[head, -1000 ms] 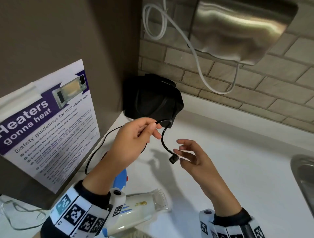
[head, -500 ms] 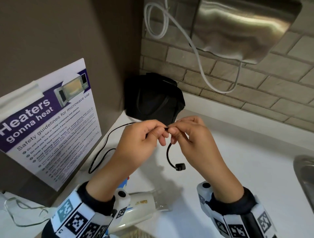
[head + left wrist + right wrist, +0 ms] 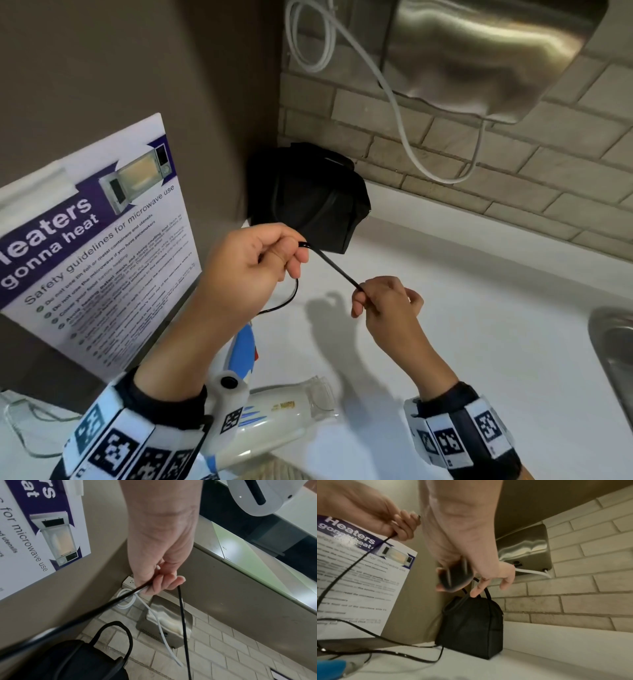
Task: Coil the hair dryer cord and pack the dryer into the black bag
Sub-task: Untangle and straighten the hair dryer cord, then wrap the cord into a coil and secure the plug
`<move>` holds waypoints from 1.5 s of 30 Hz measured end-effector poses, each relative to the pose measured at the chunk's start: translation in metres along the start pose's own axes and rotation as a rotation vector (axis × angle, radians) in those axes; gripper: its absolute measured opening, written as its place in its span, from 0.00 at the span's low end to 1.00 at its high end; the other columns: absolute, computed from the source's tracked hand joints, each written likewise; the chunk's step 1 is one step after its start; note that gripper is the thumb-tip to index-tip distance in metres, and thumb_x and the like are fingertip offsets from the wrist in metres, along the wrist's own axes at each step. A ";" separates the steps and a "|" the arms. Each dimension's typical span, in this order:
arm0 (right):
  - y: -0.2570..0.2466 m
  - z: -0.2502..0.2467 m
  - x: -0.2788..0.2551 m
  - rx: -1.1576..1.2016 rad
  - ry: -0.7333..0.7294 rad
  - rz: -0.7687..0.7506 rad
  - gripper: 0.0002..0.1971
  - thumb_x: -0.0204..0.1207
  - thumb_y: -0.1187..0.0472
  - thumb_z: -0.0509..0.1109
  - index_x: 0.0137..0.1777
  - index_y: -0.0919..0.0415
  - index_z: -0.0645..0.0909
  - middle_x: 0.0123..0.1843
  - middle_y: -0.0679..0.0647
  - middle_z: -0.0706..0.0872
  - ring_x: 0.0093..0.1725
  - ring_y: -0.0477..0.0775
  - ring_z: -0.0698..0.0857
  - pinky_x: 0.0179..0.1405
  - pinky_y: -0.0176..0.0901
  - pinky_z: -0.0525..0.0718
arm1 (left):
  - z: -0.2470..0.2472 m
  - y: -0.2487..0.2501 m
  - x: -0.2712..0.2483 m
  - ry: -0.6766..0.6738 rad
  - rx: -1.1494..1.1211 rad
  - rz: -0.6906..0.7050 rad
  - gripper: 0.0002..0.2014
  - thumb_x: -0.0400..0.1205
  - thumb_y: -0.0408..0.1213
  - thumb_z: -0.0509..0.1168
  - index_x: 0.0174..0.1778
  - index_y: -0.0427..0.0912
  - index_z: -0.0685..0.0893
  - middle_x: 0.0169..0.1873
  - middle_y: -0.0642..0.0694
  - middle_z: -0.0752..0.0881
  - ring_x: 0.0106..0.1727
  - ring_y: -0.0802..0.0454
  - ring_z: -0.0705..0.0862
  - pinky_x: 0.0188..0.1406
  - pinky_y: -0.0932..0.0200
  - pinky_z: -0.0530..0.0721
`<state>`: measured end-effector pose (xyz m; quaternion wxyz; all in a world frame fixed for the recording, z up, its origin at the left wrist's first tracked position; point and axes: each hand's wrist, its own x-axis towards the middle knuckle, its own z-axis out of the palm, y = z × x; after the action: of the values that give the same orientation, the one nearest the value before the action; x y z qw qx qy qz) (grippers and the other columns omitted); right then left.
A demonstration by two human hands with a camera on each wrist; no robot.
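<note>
Both hands have moved apart: left hand [image 3: 255,265] pinches the thin black dryer cord [image 3: 337,267], right hand [image 3: 383,301] closes on its black plug end [image 3: 455,576], and a hard pull may drag the white plastic hair dryer [image 3: 274,416] on the white table [image 3: 479,325].

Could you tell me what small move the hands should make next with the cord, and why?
Probably bring the right hand, holding the plug, back to the left hand to lay a first loop; the cord runs taut between them, the rest lies loose on the counter.
</note>
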<state>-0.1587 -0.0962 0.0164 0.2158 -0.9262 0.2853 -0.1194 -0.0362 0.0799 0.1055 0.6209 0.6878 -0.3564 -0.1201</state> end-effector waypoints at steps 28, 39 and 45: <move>0.132 -0.003 -0.011 0.437 0.023 0.652 0.05 0.75 0.64 0.71 0.42 0.67 0.81 0.26 0.59 0.85 0.24 0.56 0.84 0.23 0.37 0.81 | 0.063 -0.104 0.073 -0.599 0.677 -0.278 0.14 0.81 0.45 0.65 0.43 0.37 0.87 0.34 0.42 0.89 0.30 0.48 0.87 0.34 0.57 0.83; 0.164 0.016 -0.018 0.376 -0.057 0.769 0.04 0.73 0.65 0.73 0.40 0.64 0.81 0.33 0.59 0.89 0.34 0.58 0.90 0.45 0.56 0.91 | 0.127 -0.147 0.090 -0.850 0.922 -0.259 0.14 0.83 0.43 0.59 0.49 0.36 0.83 0.46 0.40 0.85 0.47 0.39 0.87 0.45 0.53 0.83; 0.161 0.014 -0.018 0.396 -0.052 0.759 0.05 0.73 0.61 0.74 0.42 0.61 0.80 0.34 0.59 0.90 0.37 0.59 0.91 0.48 0.58 0.90 | 0.120 -0.149 0.084 -0.907 0.866 -0.278 0.15 0.82 0.47 0.58 0.39 0.40 0.79 0.42 0.41 0.83 0.46 0.40 0.82 0.44 0.53 0.77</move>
<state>-0.2453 -0.2003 -0.0731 0.4251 -0.6988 0.5722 -0.0607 0.0017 -0.0700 -0.0351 0.0530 0.7969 -0.5073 -0.3238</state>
